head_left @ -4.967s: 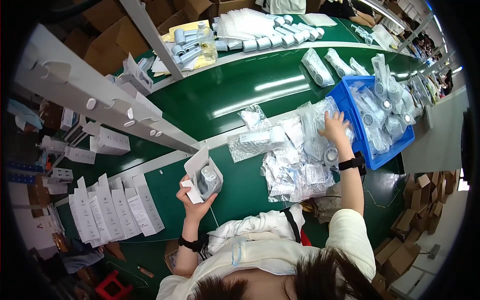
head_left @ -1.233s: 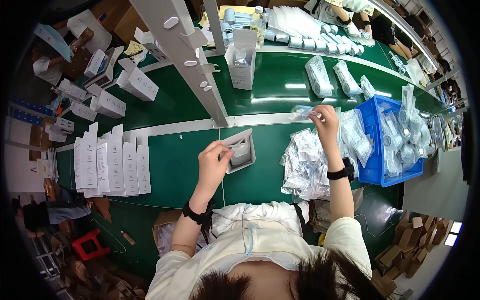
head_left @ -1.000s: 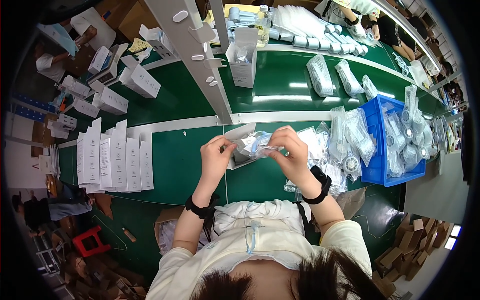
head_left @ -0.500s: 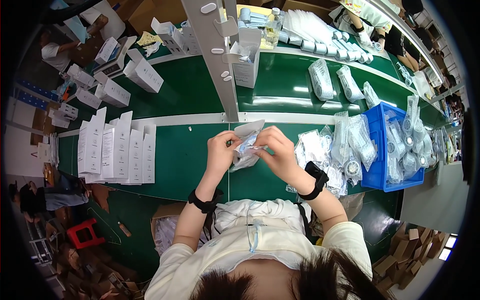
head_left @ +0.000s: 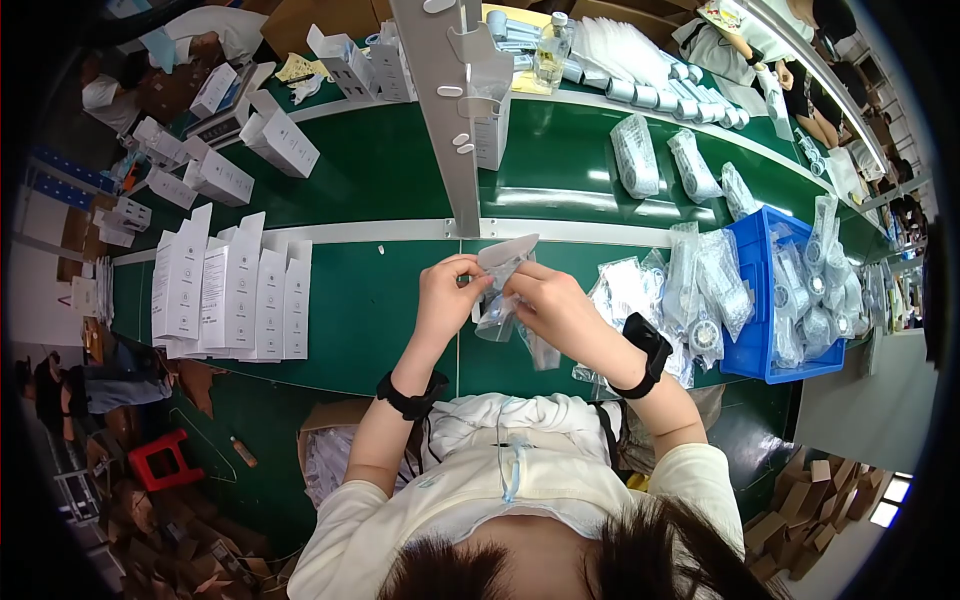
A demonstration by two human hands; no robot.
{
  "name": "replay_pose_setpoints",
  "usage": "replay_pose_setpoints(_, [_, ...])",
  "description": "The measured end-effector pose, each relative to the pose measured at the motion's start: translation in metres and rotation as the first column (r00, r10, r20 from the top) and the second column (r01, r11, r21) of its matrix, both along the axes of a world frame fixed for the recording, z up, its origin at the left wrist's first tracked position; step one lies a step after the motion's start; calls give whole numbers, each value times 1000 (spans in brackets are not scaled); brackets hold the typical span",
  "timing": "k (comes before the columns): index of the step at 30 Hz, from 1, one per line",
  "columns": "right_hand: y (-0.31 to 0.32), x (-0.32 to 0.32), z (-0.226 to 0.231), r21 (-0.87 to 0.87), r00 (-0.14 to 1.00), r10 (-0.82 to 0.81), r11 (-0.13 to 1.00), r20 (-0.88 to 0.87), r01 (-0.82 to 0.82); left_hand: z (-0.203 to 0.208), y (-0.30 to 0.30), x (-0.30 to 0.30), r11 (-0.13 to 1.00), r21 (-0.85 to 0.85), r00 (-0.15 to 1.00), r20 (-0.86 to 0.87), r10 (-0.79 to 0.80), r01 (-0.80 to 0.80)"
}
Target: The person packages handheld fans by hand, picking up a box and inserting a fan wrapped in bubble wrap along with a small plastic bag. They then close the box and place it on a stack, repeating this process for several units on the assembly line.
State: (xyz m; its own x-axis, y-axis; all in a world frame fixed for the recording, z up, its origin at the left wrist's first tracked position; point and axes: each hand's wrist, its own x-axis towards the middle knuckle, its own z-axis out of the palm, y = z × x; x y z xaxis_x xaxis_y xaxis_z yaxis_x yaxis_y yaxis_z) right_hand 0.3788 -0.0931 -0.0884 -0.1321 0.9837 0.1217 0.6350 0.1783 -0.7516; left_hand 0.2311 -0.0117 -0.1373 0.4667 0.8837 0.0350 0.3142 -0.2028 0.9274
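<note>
Over the front of the green table [head_left: 385, 300], both my hands are closed around what looks like a white box [head_left: 508, 252] with a raised rounded flap. My left hand [head_left: 450, 298] pinches its left edge between thumb and fingers. My right hand [head_left: 550, 302] bends over its opening, with the fingertips partly hidden. Clear plastic shows in the box, and a clear plastic bag [head_left: 543, 352] hangs below my right hand; its contents cannot be made out. Nearest to my right forearm lies a pile of flat clear packets [head_left: 625, 290].
Several white boxes with raised flaps [head_left: 230, 300] stand at the left. A blue crate [head_left: 745, 340] at the right holds bubble-wrapped items, with others [head_left: 638, 160] on the bench beyond. A grey metal post [head_left: 445, 130] rises ahead. A person's arm [head_left: 740, 45] shows at far right.
The box in my hands has turned more upright. My right hand has moved lower over the opening, and a clear bag now shows beneath it. The view has shifted slightly.
</note>
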Motion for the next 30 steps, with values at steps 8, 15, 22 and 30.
replay_pose_setpoints(8, [8,-3,-25,-74,859,224,974,460,-215,-3,3,-4,1000,11,1000,-15,15,-15])
replay_pose_setpoints(15, [-13,10,-48,355,949,-59,933,311,-59,7,8,-38,924,304,972,127,200,-230])
replay_pose_setpoints(22, [6,14,-119,-16,962,-33,999,-272,29,51,99,-228,667,740,60,-665,745,-86])
replay_pose_setpoints(30, [89,91,-83,-62,691,-287,941,-664,332,21,38,-187,866,483,535,-703,469,-126])
